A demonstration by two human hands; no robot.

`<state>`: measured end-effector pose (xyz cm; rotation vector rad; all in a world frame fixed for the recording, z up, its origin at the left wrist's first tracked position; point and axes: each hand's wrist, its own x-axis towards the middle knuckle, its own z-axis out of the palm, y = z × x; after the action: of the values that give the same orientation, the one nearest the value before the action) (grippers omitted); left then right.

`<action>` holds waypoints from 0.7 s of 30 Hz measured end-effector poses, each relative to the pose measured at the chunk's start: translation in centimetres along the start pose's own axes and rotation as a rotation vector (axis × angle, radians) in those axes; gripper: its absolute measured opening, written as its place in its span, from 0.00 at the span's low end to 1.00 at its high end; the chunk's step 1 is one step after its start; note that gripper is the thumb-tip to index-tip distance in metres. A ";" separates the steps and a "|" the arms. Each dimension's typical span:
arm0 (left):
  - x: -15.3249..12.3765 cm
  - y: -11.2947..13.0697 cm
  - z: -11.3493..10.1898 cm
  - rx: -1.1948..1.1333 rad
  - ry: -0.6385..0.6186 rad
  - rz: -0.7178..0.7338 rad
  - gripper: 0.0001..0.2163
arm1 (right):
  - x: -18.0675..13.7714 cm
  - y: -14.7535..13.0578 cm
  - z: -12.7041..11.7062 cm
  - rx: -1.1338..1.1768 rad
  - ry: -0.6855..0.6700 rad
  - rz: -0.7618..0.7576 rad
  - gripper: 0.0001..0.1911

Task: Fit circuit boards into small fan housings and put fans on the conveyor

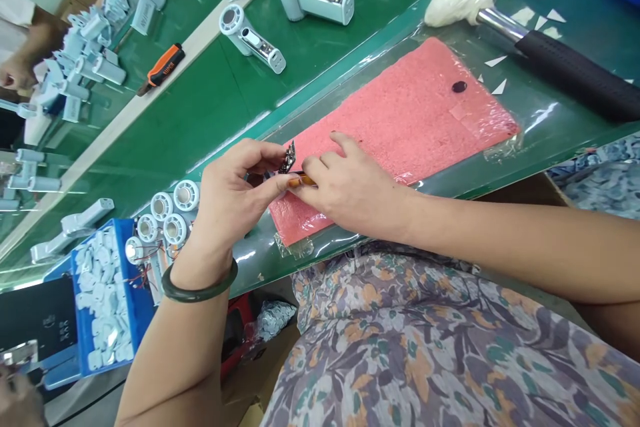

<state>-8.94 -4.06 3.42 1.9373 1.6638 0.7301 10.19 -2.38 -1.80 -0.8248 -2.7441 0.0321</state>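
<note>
My left fingers (263, 155) pinch narrowly on a small circuit board (287, 159), light and fragile, so I'd hold it by its edges; my right fingers (320, 170) close on an amber flex strip (303, 179), both just above the pink foam mat (400, 127).

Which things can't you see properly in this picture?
Head view:
- The orange-handled tool: the fingers of the right hand and left hand hide most of it, so I cannot tell what kind it is.
- The small dark part: too small to make out, and partly hidden by the left hand's fingers.
- The black handle: cut off by the right edge.
</note>
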 end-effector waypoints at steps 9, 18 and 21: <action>0.2 -0.3 -0.8 0.127 -0.121 0.167 0.08 | 0.2 0.0 0.8 0.032 -0.026 -0.013 0.22; 0.2 -0.4 -1.3 0.220 -0.179 0.220 0.09 | -1.5 1.4 2.3 0.097 0.091 0.035 0.26; 0.2 -0.3 -1.3 0.219 -0.176 0.225 0.08 | -1.6 1.4 2.2 0.125 0.114 0.042 0.25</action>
<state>-10.00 -3.82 4.14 2.2968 1.4874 0.4543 11.62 -2.00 -4.52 -0.8237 -2.5883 0.1583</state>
